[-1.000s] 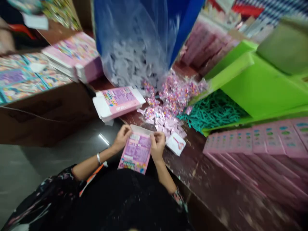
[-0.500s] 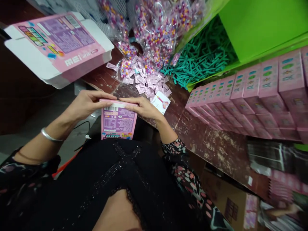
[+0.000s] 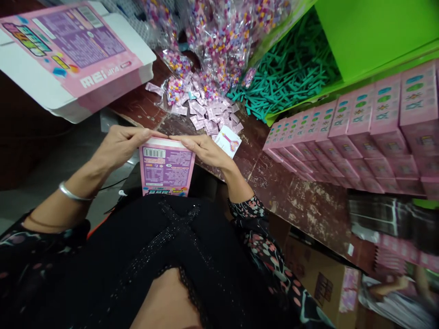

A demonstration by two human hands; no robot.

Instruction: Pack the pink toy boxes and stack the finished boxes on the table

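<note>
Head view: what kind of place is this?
Probably a small packing workshop for boxed toys or trinkets. Both hands, left hand and right hand, press on a pink box; rows of matching pink boxes line the worn table, beside heaped bead packets.

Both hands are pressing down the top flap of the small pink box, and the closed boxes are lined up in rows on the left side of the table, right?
Not quite. In the head view the rows of closed pink boxes lie on the right side of the table, not the left. The left hand and right hand do rest on top of the small pink box.
</note>
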